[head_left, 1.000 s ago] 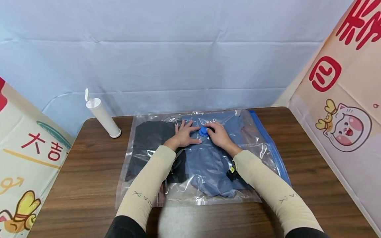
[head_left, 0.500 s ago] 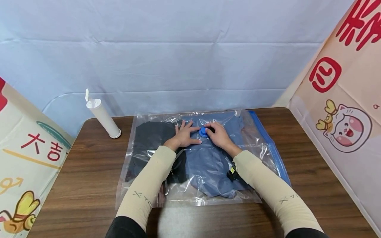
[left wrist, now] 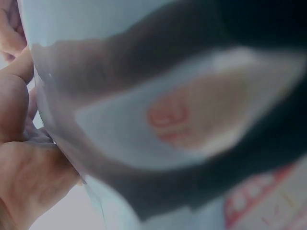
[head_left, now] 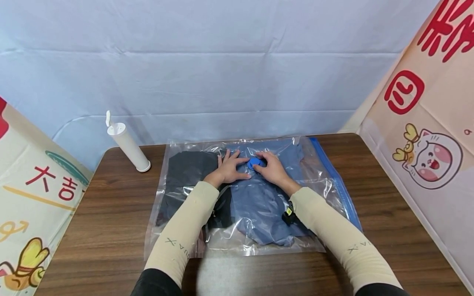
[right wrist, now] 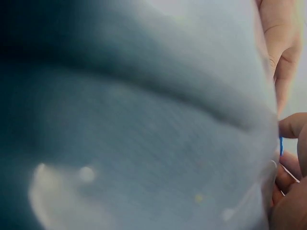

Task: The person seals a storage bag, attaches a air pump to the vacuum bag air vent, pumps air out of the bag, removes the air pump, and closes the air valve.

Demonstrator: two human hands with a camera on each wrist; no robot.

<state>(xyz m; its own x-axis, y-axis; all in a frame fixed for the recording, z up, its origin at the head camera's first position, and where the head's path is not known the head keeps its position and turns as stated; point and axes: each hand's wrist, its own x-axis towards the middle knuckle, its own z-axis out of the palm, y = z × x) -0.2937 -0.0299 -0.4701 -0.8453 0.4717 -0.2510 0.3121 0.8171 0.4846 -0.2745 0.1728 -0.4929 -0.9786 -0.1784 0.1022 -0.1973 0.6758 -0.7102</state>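
Observation:
A clear plastic storage bag [head_left: 222, 243] lies flat, with dark cloth [head_left: 190, 166] in its left part and blue cloth [head_left: 259, 205] in its right. On its upper middle sits a round blue valve cap [head_left: 254, 162]. My right hand [head_left: 274, 168] pinches that cap between thumb and fingers; a sliver of the blue cap [right wrist: 281, 145] shows in the right wrist view. Just left of the valve, my left hand [head_left: 227, 168] rests on the bag with fingers spread. Plastic close to the lens fills most of both wrist views.
A blue zip strip [head_left: 338, 185] runs along the bag's right edge. At the back left of the wooden table [head_left: 96, 222] stands a white cylindrical pump [head_left: 129, 147] with a small handle raised at its top. Cloth hangings enclose the back and sides.
The blue cap has shifted or turned under my right fingers, and more of its blue shows toward the right thumb. My left hand and the bag stay put.

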